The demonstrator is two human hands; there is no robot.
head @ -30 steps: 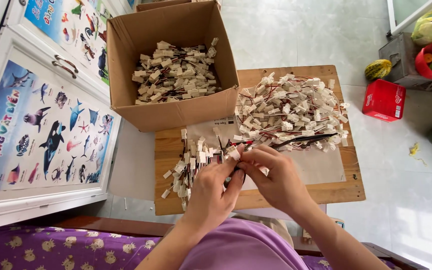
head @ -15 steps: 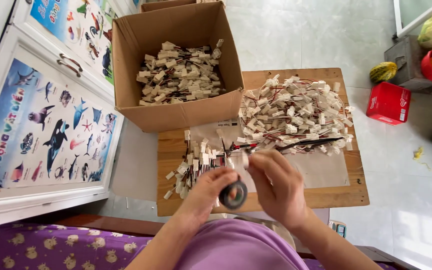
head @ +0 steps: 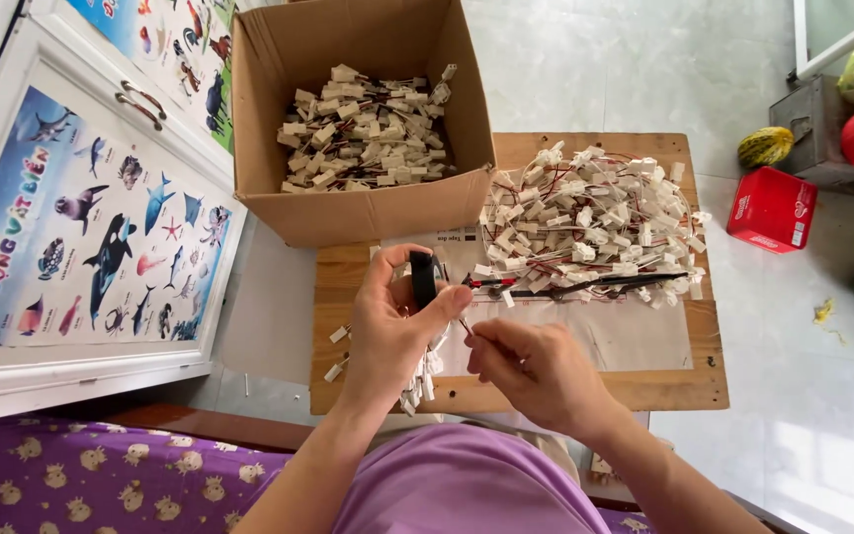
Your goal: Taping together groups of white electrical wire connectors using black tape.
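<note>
Cardboard box [head: 363,213] at board's [head: 684,381] far-left edge, connectors [head: 368,138] inside. Connector pile [head: 595,213] on board, right of box. Both hands [head: 392,331] [head: 536,371] over near edge.

We see one brown box [head: 363,213], one wooden tabletop [head: 684,381], one red carton [head: 772,209], one black tape roll [head: 424,278], two fish posters [head: 81,232], and too many little white plugs [head: 590,213] to count.

I see a black roll of tape [head: 424,278] standing on edge above a bundle of white connectors [head: 421,371] that hangs down over the tabletop [head: 664,381], both within the left hand's [head: 394,331] grip, with a thin wire end [head: 464,323] pinched by the right hand [head: 536,371].
</note>
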